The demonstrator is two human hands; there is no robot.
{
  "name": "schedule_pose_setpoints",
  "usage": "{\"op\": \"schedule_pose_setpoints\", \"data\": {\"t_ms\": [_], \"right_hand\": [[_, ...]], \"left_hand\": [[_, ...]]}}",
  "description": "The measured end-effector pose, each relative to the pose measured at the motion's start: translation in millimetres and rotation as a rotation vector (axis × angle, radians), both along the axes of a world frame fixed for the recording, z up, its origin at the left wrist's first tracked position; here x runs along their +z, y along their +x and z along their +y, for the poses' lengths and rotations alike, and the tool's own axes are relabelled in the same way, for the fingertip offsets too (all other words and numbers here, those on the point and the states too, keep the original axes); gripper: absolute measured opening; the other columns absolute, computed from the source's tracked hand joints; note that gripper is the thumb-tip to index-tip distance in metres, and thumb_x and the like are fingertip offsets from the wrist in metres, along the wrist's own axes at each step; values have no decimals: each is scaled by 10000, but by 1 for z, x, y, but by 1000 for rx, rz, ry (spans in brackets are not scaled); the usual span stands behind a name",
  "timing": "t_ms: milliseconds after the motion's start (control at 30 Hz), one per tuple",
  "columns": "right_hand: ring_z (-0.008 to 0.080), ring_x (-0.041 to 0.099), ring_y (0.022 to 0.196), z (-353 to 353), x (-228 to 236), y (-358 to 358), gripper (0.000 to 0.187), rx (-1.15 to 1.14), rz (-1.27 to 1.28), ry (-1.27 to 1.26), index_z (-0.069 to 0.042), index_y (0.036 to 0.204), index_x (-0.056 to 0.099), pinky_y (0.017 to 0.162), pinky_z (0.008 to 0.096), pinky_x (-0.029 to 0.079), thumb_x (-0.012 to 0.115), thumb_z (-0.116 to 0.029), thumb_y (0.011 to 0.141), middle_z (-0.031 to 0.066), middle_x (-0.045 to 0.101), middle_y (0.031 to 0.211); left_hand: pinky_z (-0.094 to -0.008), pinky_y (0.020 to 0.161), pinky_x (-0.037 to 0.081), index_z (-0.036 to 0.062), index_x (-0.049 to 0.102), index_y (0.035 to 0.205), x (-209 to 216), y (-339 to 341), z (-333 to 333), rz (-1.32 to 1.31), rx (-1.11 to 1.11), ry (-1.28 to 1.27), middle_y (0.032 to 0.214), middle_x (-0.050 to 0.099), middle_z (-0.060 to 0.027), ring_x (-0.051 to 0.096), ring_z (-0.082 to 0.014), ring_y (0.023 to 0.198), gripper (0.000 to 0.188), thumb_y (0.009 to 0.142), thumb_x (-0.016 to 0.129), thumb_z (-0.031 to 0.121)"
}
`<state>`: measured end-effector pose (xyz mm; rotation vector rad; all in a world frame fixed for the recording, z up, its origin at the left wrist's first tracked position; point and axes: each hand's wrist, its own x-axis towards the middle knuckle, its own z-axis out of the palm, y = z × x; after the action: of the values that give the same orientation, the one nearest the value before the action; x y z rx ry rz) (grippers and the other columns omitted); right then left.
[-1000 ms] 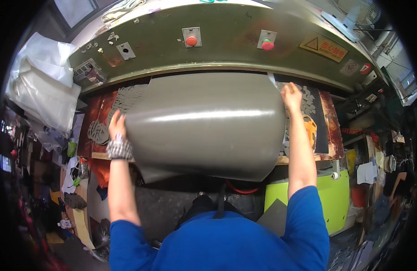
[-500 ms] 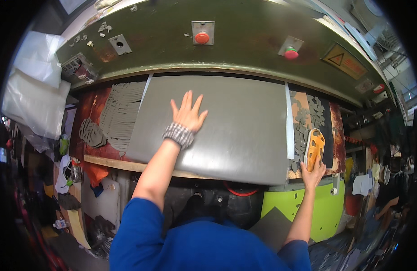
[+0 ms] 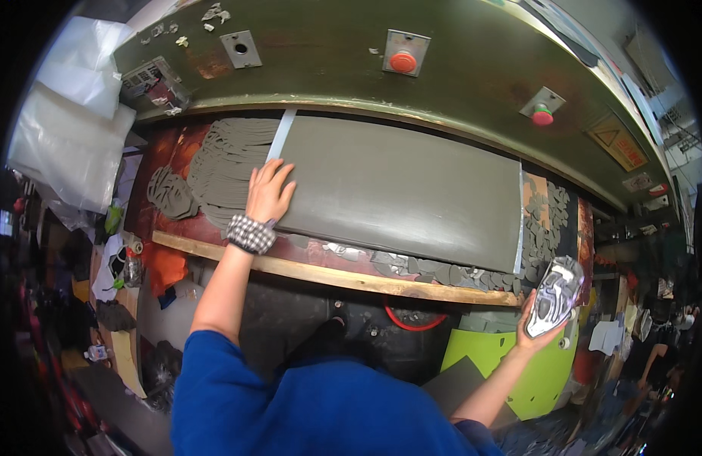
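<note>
A large dark grey sheet (image 3: 404,194) lies across the machine bed over a pale blue backing (image 3: 284,129). My left hand (image 3: 267,196) rests with fingers out on the sheet's left end, a checked cuff at its wrist. In my right hand (image 3: 527,323) is a sole-shaped cutting die (image 3: 554,298), tilted up off the bed's front right corner. Its silvery, glinting side with openings faces up. To the left of the sheet, thin grey strips (image 3: 228,171) are piled in rows. Small grey cut-outs (image 3: 547,220) lie loose at its right end.
A green machine beam (image 3: 313,68) spans the back, carrying a red button (image 3: 403,62) and a green-and-red one (image 3: 542,114). A wooden strip (image 3: 328,273) edges the bed's front. Below it are a lime green sheet (image 3: 510,372) and a red-rimmed basin (image 3: 412,315). Plastic bags (image 3: 70,144) hang left.
My left hand has slid left to the sheet's end. The sheet sits farther back, exposing scraps along the front. My right hand has lifted the die and turned its orange face away.
</note>
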<state>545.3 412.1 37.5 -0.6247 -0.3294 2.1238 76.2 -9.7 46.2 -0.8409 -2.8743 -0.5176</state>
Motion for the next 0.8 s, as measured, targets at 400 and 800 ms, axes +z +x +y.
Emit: {"op": "schedule_pose_setpoints", "data": {"t_ms": [400,800], "right_hand": [[391,579,1100,-101,53,-96,810,67,-246,321,-64,1408,354,852,455,578,595,-599,850,204,512,1271],[396,609,1058,-264,53,-373,868,389,-1249,1829,-95,1324,537,905,423,510,895,-289,557,279,572,1210]], "left_hand": [[-592,1105,230,71,523,1312,-11,22,-1,135,-14,19,1409,446,-166,349,-381,1346,431,926,546,260],[-566,1112,224,-19,354,1404,-6,19,9,60,32,205,1351,485,-180,392,-360,1310,555,888,511,114]]}}
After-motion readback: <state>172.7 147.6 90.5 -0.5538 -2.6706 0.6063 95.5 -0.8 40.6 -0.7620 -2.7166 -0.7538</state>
